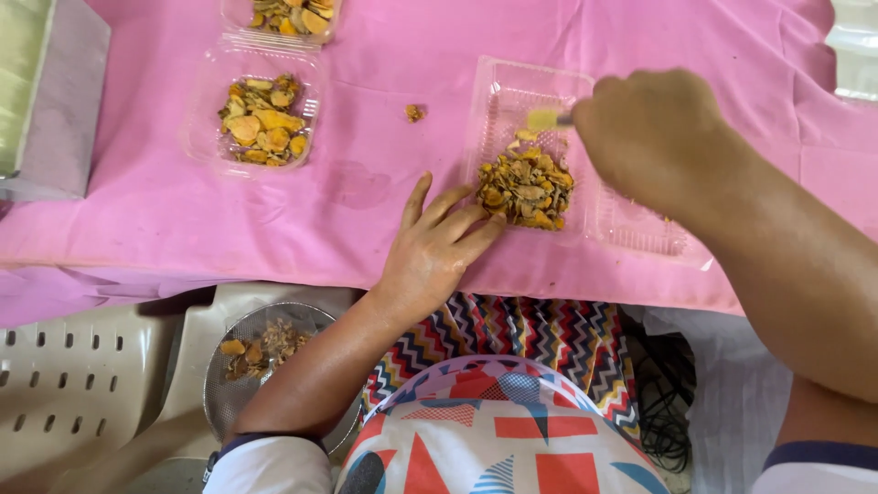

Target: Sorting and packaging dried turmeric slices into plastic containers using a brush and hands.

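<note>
Your left hand [430, 252] lies flat, fingers spread, touching the clear tray [512, 96] of yellow slices [526, 187]. Your right hand [649, 133] pinches a small yellow-tipped tool [546, 119] above it.

Bright even daylight, soft faint shadows, sharp centre, slight edge distortion

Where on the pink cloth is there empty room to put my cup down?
The widest bare patch of pink cloth lies between the left tray and the open tray, with only a small crumb there. More room lies along the top right. It is crowded around the left hand and right hand.
</note>
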